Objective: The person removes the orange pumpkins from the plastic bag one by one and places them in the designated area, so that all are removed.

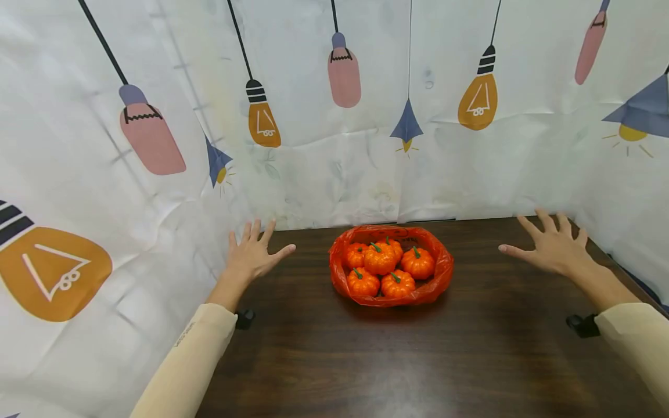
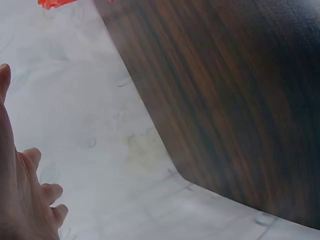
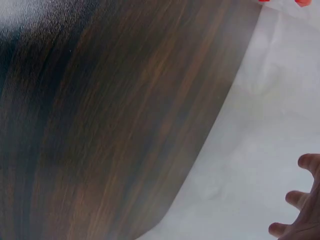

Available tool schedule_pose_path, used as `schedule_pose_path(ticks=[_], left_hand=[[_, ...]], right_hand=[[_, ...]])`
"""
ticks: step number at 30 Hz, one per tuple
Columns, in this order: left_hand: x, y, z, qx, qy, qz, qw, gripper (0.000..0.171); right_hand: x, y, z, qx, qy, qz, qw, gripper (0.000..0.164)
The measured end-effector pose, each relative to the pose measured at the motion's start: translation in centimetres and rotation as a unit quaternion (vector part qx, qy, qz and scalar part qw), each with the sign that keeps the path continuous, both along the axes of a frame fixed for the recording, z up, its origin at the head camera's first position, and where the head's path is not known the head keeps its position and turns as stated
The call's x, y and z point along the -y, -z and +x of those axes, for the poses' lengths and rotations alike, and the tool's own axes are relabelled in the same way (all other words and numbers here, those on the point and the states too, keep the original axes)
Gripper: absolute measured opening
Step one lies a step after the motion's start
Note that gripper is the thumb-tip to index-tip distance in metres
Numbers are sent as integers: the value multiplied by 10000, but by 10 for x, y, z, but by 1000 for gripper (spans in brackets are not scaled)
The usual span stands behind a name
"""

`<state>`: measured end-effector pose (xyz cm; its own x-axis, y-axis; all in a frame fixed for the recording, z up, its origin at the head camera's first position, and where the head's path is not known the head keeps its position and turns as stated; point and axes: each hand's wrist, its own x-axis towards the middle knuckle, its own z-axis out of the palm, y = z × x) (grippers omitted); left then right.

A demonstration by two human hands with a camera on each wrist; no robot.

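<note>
orange pumpkins (image 1: 384, 263) in red bag (image 1: 442, 278)

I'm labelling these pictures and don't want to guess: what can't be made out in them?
Head view: whether more miniature pumpkins lie underneath; the visible ones and the red plastic bag hide it.
Head view: the lettering on the left sleeve, too small to read.
Left wrist view: part of the left hand, cut off by the left edge.
Right wrist view: part of the right hand, cut off by the right edge.

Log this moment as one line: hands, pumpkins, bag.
left hand: spread, empty | right hand: spread, empty | orange pumpkins: inside red plastic bag | bag: on dark table, between hands
</note>
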<state>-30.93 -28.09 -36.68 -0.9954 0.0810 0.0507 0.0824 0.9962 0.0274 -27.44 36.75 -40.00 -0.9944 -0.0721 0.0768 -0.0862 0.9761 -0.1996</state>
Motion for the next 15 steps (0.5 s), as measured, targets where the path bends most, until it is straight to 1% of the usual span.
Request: schedule_pose_path(ticks=[8, 15], left_hand=[[-1, 8, 12, -130, 66, 98, 9998, 102], [-4, 19, 25, -221, 122, -22, 9997, 99]], right_hand=[[7, 7, 2, -41, -65, 13, 10000, 105], [13, 17, 9, -26, -195, -44, 9998, 103]])
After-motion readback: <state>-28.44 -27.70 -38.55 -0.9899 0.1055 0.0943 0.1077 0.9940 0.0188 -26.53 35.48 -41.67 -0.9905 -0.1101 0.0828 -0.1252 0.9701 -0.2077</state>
